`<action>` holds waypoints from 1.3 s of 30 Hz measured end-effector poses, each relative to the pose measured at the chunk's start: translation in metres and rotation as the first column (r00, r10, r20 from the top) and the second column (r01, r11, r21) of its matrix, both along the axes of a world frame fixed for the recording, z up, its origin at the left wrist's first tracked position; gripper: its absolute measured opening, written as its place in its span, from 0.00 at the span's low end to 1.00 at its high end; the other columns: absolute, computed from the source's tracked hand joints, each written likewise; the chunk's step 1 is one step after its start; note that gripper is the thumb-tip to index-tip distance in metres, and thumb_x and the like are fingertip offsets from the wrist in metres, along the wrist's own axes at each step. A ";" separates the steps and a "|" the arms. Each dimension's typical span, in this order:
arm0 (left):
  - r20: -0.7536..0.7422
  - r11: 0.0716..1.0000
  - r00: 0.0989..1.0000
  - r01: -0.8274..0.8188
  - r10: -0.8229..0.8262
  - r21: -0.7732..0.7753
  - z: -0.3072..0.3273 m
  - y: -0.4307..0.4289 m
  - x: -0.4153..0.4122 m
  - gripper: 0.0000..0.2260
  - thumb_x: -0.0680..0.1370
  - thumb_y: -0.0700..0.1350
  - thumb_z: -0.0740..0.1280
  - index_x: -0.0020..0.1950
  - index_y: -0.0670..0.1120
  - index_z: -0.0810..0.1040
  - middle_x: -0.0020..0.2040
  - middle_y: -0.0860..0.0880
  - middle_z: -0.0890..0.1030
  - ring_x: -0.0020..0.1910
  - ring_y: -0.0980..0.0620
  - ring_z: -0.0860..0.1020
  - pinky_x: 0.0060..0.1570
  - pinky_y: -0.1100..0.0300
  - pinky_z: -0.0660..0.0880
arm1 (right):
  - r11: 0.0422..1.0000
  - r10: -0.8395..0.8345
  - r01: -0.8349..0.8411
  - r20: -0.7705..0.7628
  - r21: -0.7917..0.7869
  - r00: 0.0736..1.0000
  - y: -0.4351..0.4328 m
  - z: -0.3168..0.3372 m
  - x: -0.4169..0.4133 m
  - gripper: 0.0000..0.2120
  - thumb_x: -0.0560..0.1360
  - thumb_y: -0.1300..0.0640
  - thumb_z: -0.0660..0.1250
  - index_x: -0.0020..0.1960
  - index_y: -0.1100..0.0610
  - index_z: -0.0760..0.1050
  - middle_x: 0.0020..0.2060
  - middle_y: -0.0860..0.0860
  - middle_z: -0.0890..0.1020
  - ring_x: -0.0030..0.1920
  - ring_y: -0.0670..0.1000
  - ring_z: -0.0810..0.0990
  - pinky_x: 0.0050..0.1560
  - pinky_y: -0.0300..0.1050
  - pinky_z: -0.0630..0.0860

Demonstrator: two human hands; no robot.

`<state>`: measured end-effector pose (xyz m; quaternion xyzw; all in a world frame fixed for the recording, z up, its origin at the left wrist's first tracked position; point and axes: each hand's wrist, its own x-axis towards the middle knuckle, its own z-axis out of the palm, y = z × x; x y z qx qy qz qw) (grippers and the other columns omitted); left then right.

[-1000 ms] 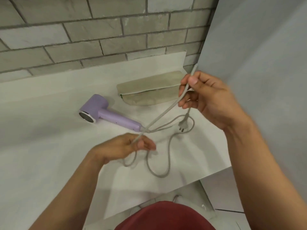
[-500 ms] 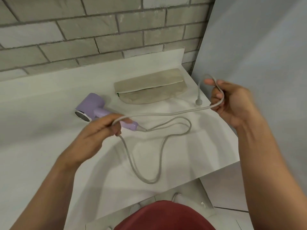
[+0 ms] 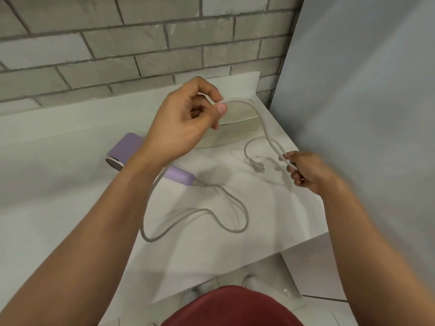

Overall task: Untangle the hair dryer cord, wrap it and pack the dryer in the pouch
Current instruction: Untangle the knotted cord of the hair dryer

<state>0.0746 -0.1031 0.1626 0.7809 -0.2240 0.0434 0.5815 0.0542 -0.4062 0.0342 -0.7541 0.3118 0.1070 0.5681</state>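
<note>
A lilac hair dryer [image 3: 128, 147] lies on the white counter [image 3: 58, 184], its handle partly hidden under my left forearm. Its grey cord [image 3: 226, 203] loops loosely over the counter from the handle's end. My left hand [image 3: 186, 123] is raised above the counter and pinches the cord between thumb and fingers. From there the cord arcs right and down to my right hand [image 3: 303, 170], which grips a folded stretch of it. The plug [image 3: 257, 167] dangles just left of that hand. A beige pouch [image 3: 237, 116] lies behind, mostly hidden by my left hand.
A grey brick wall [image 3: 141, 43] backs the counter. A pale panel [image 3: 364, 102] stands close on the right. The counter's right edge and front corner [image 3: 313, 234] drop to a tiled floor.
My left hand has lifted from the dryer handle up and right, over the pouch, drawing the cord with it. My right hand has dropped lower, and the plug hangs nearer the counter.
</note>
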 end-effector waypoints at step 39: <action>-0.565 0.916 0.825 -0.214 -0.017 -0.340 -0.010 -0.015 0.034 0.07 0.83 0.42 0.69 0.56 0.41 0.72 0.42 0.40 0.83 0.39 0.45 0.87 0.38 0.58 0.82 | 0.868 0.429 -0.486 0.338 0.103 0.838 0.185 0.070 -0.033 0.17 0.85 0.48 0.63 0.48 0.60 0.79 0.33 0.52 0.80 0.30 0.53 0.81 0.33 0.46 0.77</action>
